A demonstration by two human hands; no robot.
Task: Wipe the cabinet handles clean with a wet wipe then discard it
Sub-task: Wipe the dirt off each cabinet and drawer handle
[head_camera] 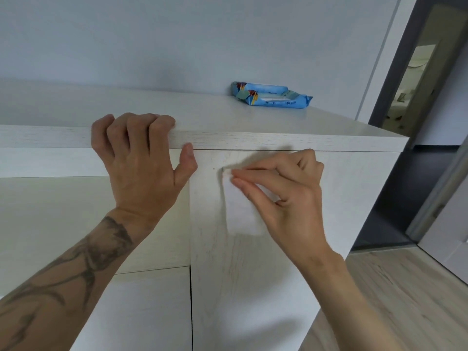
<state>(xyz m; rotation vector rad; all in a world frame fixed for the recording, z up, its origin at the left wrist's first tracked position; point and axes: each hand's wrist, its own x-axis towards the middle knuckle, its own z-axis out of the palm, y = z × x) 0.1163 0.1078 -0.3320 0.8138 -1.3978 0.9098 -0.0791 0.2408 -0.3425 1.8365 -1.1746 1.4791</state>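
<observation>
Cabinet top [253, 122]: white wood-grain board with a flat front edge, running from the left border to a corner at the right.
Cabinet door [240, 287]: white wood-grain panel below the top, with a dark vertical gap along its left side.
Left panels [50, 211]: white fronts beside the door, stacked one above another.
Left hand [141, 160]: fingers curled over the front edge of the cabinet top, thumb lying against the front face below.
Right hand [286, 196]: thumb and fingertips pinch the wet wipe at its upper edge, remaining fingers curled.
Wet wipe [243, 214]: white sheet hanging flat against the upper part of the cabinet door.
Wipe pack [272, 95]: blue packet lying on the cabinet top against the wall.
Wall [152, 41]: plain pale grey.
Doorway [417, 84]: dark-framed, to the right of the cabinet.
Floor [405, 300]: light wood planks, lower right.
</observation>
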